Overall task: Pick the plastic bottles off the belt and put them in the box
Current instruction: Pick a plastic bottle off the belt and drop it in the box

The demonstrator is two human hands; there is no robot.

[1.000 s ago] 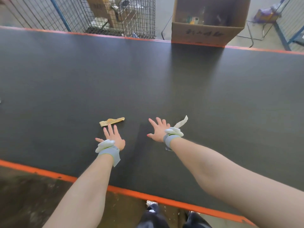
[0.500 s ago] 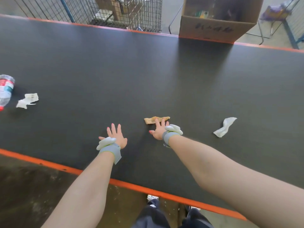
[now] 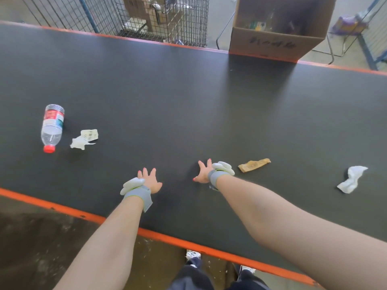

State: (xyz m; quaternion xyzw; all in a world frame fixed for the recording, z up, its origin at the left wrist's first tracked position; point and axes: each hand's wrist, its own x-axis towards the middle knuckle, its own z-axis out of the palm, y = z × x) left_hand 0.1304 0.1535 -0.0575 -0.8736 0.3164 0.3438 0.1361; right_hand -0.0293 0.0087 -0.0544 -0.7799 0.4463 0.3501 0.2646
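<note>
A clear plastic bottle [image 3: 51, 127] with a red cap and red-green label lies on its side at the left of the black belt [image 3: 188, 101], cap toward me. The open cardboard box [image 3: 274, 41] stands beyond the belt's far edge, right of centre, with some items inside. My left hand [image 3: 149, 179] hovers over the belt near the front edge, fingers spread and holding nothing, well right of the bottle. My right hand [image 3: 204, 172] is spread the same way beside it, also empty.
Crumpled white paper with a label [image 3: 84, 138] lies just right of the bottle. A brown wrapper [image 3: 253, 164] and a white tissue [image 3: 351, 178] lie right of my right hand. Wire cages [image 3: 146, 17] stand behind the belt. Orange rims edge the belt.
The belt has carried everything to the right: the bottle and white paper came fully into view at left, the brown wrapper passed my right hand, the tissue moved further right. My hands stayed spread.
</note>
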